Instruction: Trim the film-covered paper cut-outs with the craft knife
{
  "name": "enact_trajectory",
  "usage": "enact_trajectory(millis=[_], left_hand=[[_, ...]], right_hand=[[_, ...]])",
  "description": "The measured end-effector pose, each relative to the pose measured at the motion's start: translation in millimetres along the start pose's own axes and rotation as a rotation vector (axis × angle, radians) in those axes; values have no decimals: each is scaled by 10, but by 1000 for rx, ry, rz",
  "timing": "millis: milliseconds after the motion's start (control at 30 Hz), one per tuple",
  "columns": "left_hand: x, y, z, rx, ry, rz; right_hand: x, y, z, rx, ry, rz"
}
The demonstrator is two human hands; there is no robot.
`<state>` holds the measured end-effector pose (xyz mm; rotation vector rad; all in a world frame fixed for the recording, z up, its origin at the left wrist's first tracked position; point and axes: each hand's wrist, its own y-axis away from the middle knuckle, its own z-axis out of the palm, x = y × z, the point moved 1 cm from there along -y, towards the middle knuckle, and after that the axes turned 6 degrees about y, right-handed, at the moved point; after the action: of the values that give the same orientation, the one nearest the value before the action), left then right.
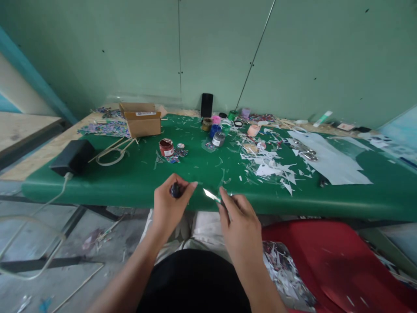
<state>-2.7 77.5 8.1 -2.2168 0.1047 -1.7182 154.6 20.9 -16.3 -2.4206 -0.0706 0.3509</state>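
My left hand (167, 204) is closed around a small dark rounded object (176, 190), whose kind I cannot make out. Between the thumb and fingers of my right hand (241, 217) is a craft knife (212, 195), its angled blade pointing left toward my left thumb. Blade and left hand are apart. Both hands are over the front edge of the green-covered table (195, 171). Beyond them stand a jar of dark red paint (167, 148), a grey-labelled jar (218, 139) and a blue jar (215, 130).
White paper scraps (273, 167) litter the table's right half, beside scissors (304, 150) on a white sheet (339, 163). A cardboard box (143, 124), a black block with a cable (73, 157) and a coiled tube (112, 157) lie left. A red chair (325, 256) stands at lower right.
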Motion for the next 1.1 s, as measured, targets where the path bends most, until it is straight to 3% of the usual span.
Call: enact_trajectory(millis=[133, 233, 333, 433, 600, 833, 1000, 1100], left_hand=[[-267, -474, 99, -79, 114, -62], [-476, -780, 184, -148, 154, -102], [-609, -970, 251, -212, 211, -135], [-650, -1056, 276, -236, 277, -137], [-630, -1069, 238, -252, 415, -128], [-517, -981, 272, -249, 568, -165], [-498, -1063, 252, -113, 542, -98], [-546, -1134, 219, -114, 417, -65]], right_hand=[[188, -171, 186, -76, -37, 4], [387, -424, 449, -215, -19, 104], [538, -687, 720, -287, -42, 178], [585, -864, 888, -266, -93, 218], [408, -969, 894, -235, -385, 283], [-40, -919, 890, -433, -924, 336], [-42, -859, 874, -441, -1080, 429], [24, -855, 833, -421, -1155, 473]])
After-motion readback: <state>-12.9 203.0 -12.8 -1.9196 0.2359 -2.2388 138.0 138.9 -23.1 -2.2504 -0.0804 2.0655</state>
